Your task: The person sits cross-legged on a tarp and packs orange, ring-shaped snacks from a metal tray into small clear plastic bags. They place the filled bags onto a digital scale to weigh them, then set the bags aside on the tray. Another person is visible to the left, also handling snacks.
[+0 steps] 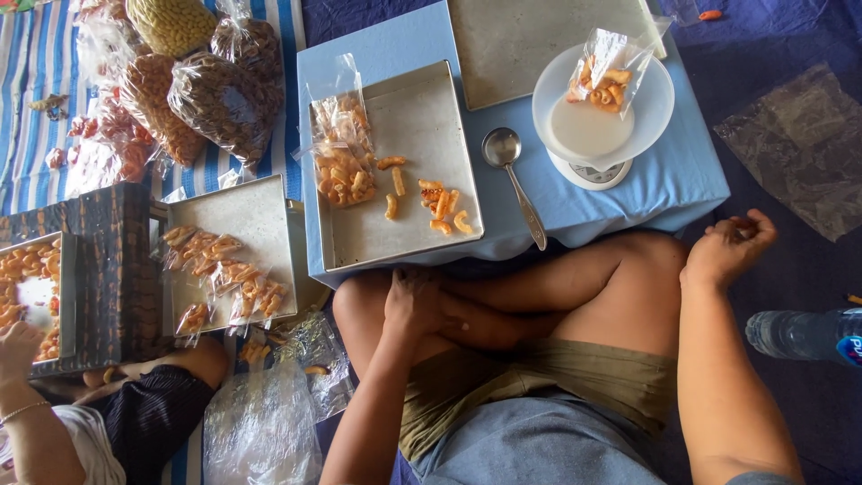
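Observation:
I sit cross-legged in front of a low table draped in blue cloth [664,189]. My left hand [413,301] rests on my left knee and shin, fingers loosely curled, holding nothing. My right hand [727,247] lies on my right knee with something small and orange pinched at the fingertips; I cannot tell what it is. On the table a metal tray [422,117] holds loose orange snack pieces [442,205] and a filled clear bag [343,162]. A white scale bowl [646,117] carries a partly filled snack bag [606,76]. A metal spoon [514,180] lies between tray and scale.
Another metal tray [238,216] on the left holds several small filled bags. Large snack bags [215,99] lie on a striped mat. A second person's hand [18,346] reaches into a boxed tray of snacks [31,278]. A water bottle [808,334] and plastic sheet [799,144] lie at right.

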